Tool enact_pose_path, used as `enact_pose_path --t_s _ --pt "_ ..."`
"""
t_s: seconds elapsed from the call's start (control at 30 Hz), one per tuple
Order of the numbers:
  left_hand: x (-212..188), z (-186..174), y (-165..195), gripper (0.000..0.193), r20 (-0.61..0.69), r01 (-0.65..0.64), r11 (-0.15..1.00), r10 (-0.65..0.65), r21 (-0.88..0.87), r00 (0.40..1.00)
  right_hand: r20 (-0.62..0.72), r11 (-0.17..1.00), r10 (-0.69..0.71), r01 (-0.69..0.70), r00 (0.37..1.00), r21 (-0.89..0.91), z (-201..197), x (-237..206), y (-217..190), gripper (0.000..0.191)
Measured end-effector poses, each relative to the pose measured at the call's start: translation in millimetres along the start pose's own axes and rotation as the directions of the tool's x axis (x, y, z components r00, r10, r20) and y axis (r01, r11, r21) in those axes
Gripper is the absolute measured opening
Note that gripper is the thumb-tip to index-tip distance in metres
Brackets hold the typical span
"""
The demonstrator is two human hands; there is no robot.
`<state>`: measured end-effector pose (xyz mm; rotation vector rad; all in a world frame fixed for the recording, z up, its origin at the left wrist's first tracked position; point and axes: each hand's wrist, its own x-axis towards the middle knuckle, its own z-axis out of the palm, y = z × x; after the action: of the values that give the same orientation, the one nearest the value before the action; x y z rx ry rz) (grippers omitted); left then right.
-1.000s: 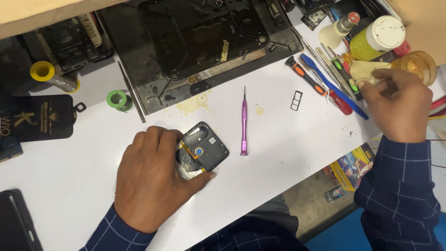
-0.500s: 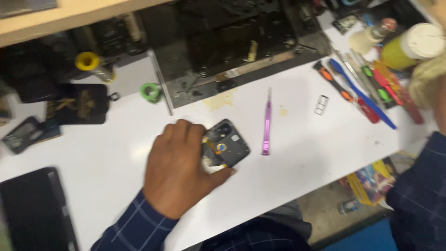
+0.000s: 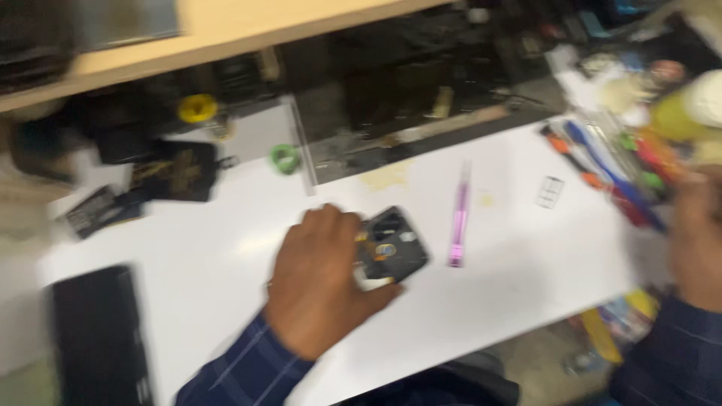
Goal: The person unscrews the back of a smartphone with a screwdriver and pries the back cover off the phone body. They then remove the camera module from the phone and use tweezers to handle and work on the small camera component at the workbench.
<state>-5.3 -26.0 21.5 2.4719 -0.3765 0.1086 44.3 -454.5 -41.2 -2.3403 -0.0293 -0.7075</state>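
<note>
My left hand (image 3: 320, 278) rests on the white table (image 3: 226, 240) and grips a small black opened device (image 3: 391, 246) with a blue and gold part showing inside. A purple screwdriver (image 3: 459, 214) lies just right of the device, pointing away from me. My right hand (image 3: 696, 237) is at the right edge of the view, blurred, near a bundle of tools; whether it holds anything cannot be told. The whole picture is smeared by camera motion.
A large black tray (image 3: 421, 98) of parts sits at the back. Red, orange and blue hand tools (image 3: 609, 177) lie at the right, with a small card tray (image 3: 550, 191) near them. A green tape ring (image 3: 285, 159), a yellow roll (image 3: 197, 109) and a dark slab (image 3: 94, 338) lie left.
The view has swung to the left, so everything has shifted right in the picture. My right hand has come down from the jars toward the table edge. My left hand keeps its grip on the device.
</note>
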Motion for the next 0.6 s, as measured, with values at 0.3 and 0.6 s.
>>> enact_pose_path --t_s 0.3,0.6 --pt "2.2 8.6 6.0 0.072 0.088 0.124 0.987 -0.134 0.104 0.987 -0.167 0.966 0.088 -0.125 0.982 -0.228 -23.1 -12.9 -17.8 0.007" --pt "2.6 15.2 2.0 0.081 0.137 0.136 0.973 -0.163 0.186 0.977 -0.121 0.934 0.089 -0.125 0.989 -0.336 -51.3 -17.9 35.8 0.013"
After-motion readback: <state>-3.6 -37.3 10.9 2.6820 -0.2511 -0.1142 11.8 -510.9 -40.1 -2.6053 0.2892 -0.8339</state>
